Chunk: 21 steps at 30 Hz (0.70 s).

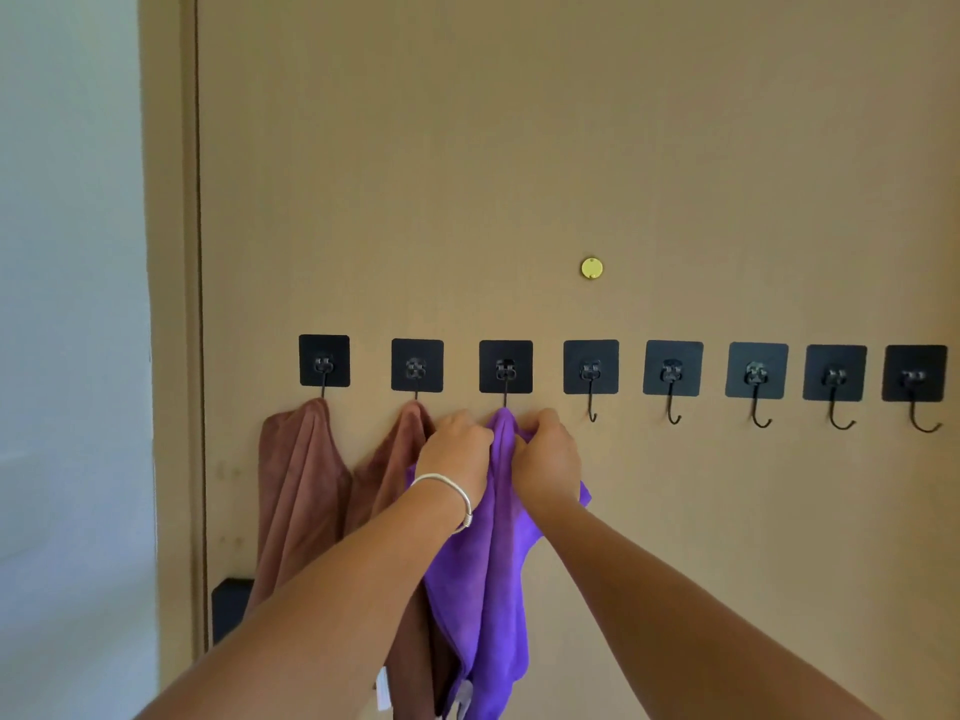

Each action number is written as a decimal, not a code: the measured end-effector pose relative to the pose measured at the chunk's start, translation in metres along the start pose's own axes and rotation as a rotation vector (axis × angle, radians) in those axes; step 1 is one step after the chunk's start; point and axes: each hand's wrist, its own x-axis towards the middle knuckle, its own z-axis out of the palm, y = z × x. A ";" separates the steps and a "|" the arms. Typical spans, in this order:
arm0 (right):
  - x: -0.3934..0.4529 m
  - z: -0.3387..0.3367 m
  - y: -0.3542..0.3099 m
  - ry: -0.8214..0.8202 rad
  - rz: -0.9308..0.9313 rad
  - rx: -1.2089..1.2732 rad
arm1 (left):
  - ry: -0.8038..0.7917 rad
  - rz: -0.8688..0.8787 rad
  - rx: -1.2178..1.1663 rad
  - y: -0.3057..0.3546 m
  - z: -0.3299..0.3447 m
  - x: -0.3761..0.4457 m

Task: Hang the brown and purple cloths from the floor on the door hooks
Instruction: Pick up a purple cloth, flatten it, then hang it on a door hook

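While both hands pinch the purple cloth (pixel 493 553) right under the third hook (pixel 505 379) from the left, the top of it is bunched up at the hook's bottom tip. The left hand (pixel 460 449) has its fingers curled tight on the cloth's left side, and the right hand (pixel 545 454) has its fingers curled tight on the right side. I cannot tell if the cloth is truly caught on the hook yet, because the bunched cloth covers the tip.

At nine o'clock from the hands, two brown cloths (pixel 301 491) hang from the first two hooks. The second brown cloth (pixel 400 459) is just beside the purple one, partly behind the left arm.

What could go wrong? If the hands let go too soon, the purple cloth may slip off and drop to the floor. If they tug down hard, the black sticky pad (pixel 505 366) might peel off the door (pixel 571 148). The left arm could also bump the near brown cloth and knock it loose. At three o'clock, five more hooks (pixel 591 402) wait bare.
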 end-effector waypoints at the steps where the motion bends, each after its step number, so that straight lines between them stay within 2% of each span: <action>1: -0.002 0.000 0.001 0.010 -0.008 0.047 | 0.031 0.012 0.079 -0.001 -0.001 0.000; 3: -0.003 -0.002 0.003 0.041 -0.024 0.067 | 0.049 0.020 0.162 -0.004 -0.007 -0.002; 5: -0.003 -0.005 0.008 0.091 -0.033 0.044 | -0.035 -0.003 0.065 -0.006 -0.010 -0.003; 10: -0.010 -0.008 0.020 0.171 -0.019 0.027 | -0.197 -0.133 -0.392 0.003 0.004 -0.017; 16: -0.027 0.003 0.033 0.016 -0.059 0.124 | -0.346 -0.464 -1.034 0.018 0.021 -0.032; 18: -0.031 0.004 0.035 -0.065 -0.075 0.164 | -0.358 -0.490 -1.050 0.014 0.020 -0.032; 21: -0.030 -0.002 0.039 -0.152 -0.109 0.150 | -0.331 -0.420 -0.760 0.001 0.013 -0.029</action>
